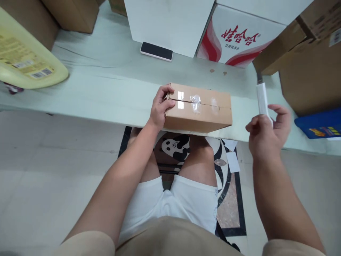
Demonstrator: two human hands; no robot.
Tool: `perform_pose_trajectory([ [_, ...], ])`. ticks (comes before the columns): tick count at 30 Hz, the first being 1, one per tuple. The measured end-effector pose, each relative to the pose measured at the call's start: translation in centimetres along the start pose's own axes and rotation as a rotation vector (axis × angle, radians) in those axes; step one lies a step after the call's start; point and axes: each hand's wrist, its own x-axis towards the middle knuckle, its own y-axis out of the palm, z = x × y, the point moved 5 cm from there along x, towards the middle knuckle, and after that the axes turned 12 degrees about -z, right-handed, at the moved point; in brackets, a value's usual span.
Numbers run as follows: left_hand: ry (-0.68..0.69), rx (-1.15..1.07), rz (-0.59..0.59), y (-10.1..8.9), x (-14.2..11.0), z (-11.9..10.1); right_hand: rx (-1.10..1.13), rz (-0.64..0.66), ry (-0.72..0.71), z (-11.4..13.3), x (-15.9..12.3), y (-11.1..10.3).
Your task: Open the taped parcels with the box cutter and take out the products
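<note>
A small brown cardboard box (198,117) rests at the front edge of the table, its taped seam facing up and clear tape (195,99) stuck across the middle. My left hand (161,106) grips the box's left end, with thumb and fingers on the top edge. Off to the right of the box, my right hand (268,133) is closed around a white-handled knife (262,97). Its grey blade points away from me, toward the back of the table, and is apart from the box.
A black-topped flat device (156,51) lies near a white carton (170,21). Behind stands a red-and-white carton (237,39). Large brown boxes (314,71) and a blue packet (319,124) are at right. A yellow bottle (26,53) is at left.
</note>
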Motion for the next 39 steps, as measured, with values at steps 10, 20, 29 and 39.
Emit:
perform_pose_trajectory([
  [10, 0.021, -0.009, 0.008, 0.0, -0.1, -0.1, -0.029, 0.458, 0.32, 7.0, -4.6, 6.4],
  [20, 0.09, 0.035, 0.011, 0.0, 0.1, -0.1, -0.483, 0.262, -0.095, 8.0, -3.1, 3.9],
  [29, 0.049, 0.04, 0.024, 0.0, 0.1, -0.2, -0.564, 0.319, -0.113, 9.5, -0.7, 5.2],
  [39, 0.085, 0.079, 0.008, 0.4, 0.2, -0.9, -0.735, 0.418, -0.127, 11.7, 0.7, 5.4],
])
